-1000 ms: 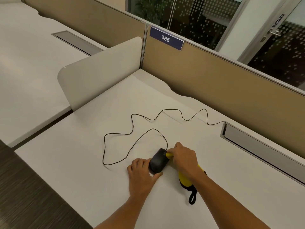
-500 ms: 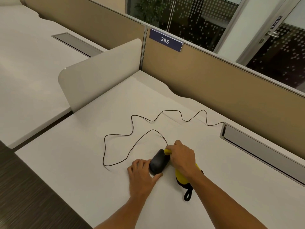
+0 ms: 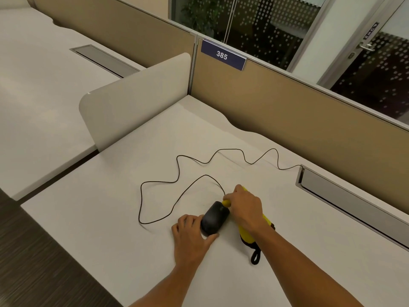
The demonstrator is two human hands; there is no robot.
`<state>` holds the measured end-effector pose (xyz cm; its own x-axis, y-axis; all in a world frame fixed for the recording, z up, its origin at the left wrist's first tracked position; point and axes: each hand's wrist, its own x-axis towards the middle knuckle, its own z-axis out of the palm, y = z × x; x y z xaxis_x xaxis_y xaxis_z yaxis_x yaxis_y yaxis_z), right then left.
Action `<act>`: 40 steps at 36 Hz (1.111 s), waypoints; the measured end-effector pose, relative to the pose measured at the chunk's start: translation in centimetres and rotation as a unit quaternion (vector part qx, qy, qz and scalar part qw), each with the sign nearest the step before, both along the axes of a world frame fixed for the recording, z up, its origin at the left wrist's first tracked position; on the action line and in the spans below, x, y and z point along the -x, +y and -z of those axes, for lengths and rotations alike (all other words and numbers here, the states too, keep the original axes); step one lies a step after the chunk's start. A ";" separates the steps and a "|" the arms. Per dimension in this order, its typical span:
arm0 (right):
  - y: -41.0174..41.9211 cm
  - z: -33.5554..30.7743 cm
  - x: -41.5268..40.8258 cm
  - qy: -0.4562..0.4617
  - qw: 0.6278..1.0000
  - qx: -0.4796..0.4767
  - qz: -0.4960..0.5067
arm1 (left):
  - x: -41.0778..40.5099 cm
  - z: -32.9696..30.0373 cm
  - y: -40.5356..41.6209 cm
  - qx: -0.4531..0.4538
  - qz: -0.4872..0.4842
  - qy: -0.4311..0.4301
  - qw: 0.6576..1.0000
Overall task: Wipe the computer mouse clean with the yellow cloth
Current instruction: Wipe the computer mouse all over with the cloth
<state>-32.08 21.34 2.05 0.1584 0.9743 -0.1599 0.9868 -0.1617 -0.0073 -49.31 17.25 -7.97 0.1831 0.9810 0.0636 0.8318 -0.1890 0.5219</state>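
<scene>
A black wired computer mouse point(image 3: 214, 219) lies on the white desk point(image 3: 99, 218). My left hand point(image 3: 191, 237) holds its near left side, fingers and thumb curled round the mouse's rear. My right hand point(image 3: 244, 210) grips the bunched yellow cloth point(image 3: 246, 237) and presses a corner of it against the mouse's far right edge. Most of the cloth is hidden under that hand; its black hanging loop point(image 3: 255, 257) trails toward me on the desk.
The mouse's black cable point(image 3: 177, 165) snakes in loops across the desk to a grey cable slot point(image 3: 345, 196) at the right. A white side divider point(image 3: 132, 100) stands at the left, a tan partition point(image 3: 287, 111) with a "385" label behind.
My right hand with the cloth has slid along the mouse's right side toward its far end. The left hand and the mouse have stayed put.
</scene>
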 end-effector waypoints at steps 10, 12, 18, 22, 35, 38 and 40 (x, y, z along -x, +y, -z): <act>-0.5 0.9 -0.1 0.048 0.998 0.017 -0.029 | -0.1 0.2 0.0 -0.018 -0.003 0.002 1.000; -0.7 0.9 -0.3 0.055 0.998 0.009 -0.038 | -0.1 0.3 0.0 -0.018 -0.003 0.003 1.000; -1.5 1.1 -0.2 0.057 0.996 -0.003 -0.070 | -0.2 0.3 0.0 -0.011 -0.004 -0.002 1.000; -1.7 1.1 -0.6 0.045 0.997 0.000 -0.061 | -0.1 0.3 0.0 -0.011 -0.003 0.003 1.000; -2.4 1.6 -1.9 -0.014 1.000 0.000 -0.005 | -0.1 0.2 0.0 -0.003 -0.004 0.010 1.000; -2.5 1.8 -1.1 0.019 0.999 -0.026 -0.010 | -0.1 0.2 0.0 -0.003 -0.005 0.009 1.000; -2.6 1.7 -0.5 0.027 0.999 -0.031 -0.027 | -0.1 0.2 0.0 -0.006 -0.003 0.007 1.000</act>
<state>-31.56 18.77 0.31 0.0972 0.9895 -0.1067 0.9920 -0.1050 -0.0698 -49.17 17.29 -8.20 0.1778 0.9814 0.0724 0.8403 -0.1897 0.5079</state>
